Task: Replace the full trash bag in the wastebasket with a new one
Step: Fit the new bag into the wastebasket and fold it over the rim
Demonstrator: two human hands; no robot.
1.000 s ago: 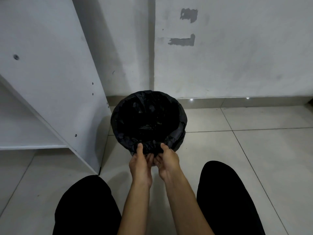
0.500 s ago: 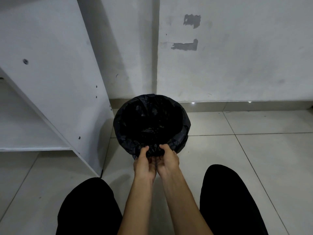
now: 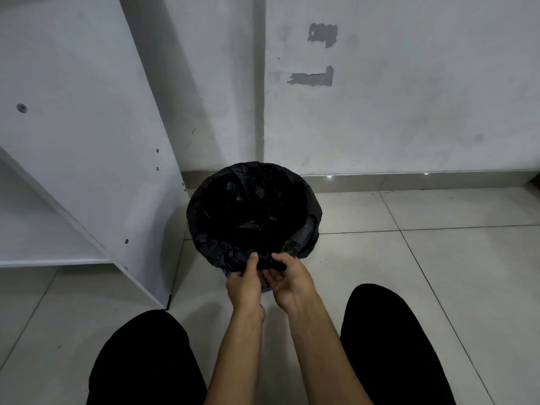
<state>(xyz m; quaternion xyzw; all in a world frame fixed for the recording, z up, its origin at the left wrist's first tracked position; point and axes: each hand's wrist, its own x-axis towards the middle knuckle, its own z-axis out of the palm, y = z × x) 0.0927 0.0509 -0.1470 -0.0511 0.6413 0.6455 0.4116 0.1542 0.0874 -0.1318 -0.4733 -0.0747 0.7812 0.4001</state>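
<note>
Down on the tiled floor (image 3: 438, 287), the wastebasket (image 3: 306, 238) stood near the wall (image 3: 409, 97), just beside a white shelf unit (image 3: 87, 141). Its black trash bag (image 3: 254, 211) was folded over the rim. Both hands met at the near edge: the left hand (image 3: 244, 283) and the right hand (image 3: 292, 283) each pinched bunched plastic there, fingers curled, thumbs on top.

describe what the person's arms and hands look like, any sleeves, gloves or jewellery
Both forearms are bare as far as the bottom edge of the picture, with no sleeves in view. The left hand and right hand wear no gloves, and no rings, watch or bracelets show on the visible sides. The legs below are covered in plain black trousers.
</note>
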